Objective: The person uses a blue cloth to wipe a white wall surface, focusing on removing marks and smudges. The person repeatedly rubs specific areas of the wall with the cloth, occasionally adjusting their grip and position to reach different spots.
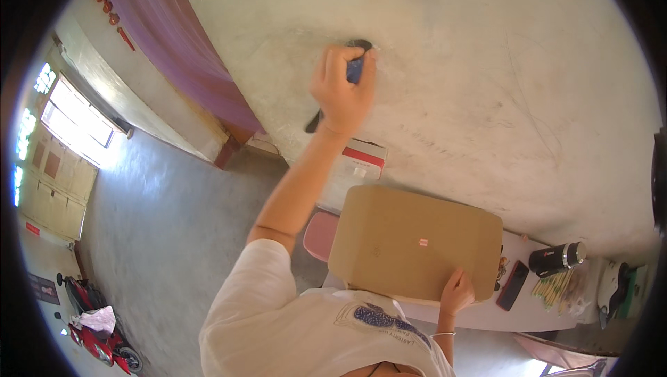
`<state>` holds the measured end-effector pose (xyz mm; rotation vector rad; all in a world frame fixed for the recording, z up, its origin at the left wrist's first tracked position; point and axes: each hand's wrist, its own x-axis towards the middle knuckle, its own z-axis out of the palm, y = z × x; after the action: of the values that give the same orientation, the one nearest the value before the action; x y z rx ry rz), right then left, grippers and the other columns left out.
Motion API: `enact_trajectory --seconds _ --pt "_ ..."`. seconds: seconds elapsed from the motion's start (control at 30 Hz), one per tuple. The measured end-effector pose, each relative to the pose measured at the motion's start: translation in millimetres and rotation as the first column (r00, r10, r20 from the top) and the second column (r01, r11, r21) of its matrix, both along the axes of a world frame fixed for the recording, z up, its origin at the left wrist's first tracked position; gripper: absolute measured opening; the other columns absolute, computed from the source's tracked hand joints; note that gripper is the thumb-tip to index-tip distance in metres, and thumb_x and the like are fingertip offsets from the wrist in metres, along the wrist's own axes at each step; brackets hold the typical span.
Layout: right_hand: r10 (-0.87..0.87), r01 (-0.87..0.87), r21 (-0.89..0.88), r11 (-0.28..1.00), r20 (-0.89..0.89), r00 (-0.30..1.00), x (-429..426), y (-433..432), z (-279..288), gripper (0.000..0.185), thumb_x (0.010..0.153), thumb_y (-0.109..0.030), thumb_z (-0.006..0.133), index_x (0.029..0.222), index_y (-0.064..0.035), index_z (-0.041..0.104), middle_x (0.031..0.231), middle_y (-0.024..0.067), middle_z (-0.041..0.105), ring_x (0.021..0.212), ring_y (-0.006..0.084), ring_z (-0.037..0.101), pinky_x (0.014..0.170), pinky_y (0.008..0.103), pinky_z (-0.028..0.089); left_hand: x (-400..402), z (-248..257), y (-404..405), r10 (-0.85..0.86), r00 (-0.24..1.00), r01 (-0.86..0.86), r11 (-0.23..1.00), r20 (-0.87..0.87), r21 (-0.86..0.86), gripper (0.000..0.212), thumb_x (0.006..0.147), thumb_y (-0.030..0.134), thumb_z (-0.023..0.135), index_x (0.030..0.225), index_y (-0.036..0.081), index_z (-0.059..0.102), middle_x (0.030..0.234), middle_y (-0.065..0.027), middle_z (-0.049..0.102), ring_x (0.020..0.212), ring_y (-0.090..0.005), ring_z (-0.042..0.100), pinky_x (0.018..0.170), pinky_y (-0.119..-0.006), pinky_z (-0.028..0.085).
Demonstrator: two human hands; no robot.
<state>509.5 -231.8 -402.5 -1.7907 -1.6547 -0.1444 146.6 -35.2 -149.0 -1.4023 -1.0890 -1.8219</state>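
Observation:
My left hand [344,85] is raised high in front of a pale, scuffed wall [448,75], its fingers closed around a blue and black object [355,70] whose kind I cannot tell. A dark pointed piece [312,123] shows beside the wrist; whether it belongs to the same object is unclear. My right hand [458,291], below a bracelet-ringed wrist, closes on the near edge of a large tan board or box [417,241] with rounded corners, close to my body. Past the board's far edge, a white and red box [365,158] sits by the wall.
On the pale table [484,314] at right are a black thermos [557,259], a phone [513,286], keys [501,267] and a bundle of green-marked sticks [552,288]. A pink stool [320,236] stands left of the board. A purple curtain [177,38] hangs at upper left; a red motor scooter [96,335] stands lower left.

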Motion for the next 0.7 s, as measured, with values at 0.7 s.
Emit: enact_trajectory --seconds 0.7 --pt "0.000 0.002 -0.024 1.000 0.080 0.997 5.7 3.0 -2.1 0.040 0.097 -0.023 0.057 0.061 -0.0061 0.055 0.055 0.0160 0.052 0.047 0.0349 0.052 0.044 0.0444 0.037 -20.5 15.4 -10.0 0.075 0.956 -0.075 0.997 0.283 -0.013 0.019 0.085 0.016 0.076 0.090 0.004 0.063 0.084 -0.0063 0.063 0.078 -0.0182 0.058 0.074 -0.031 0.048"
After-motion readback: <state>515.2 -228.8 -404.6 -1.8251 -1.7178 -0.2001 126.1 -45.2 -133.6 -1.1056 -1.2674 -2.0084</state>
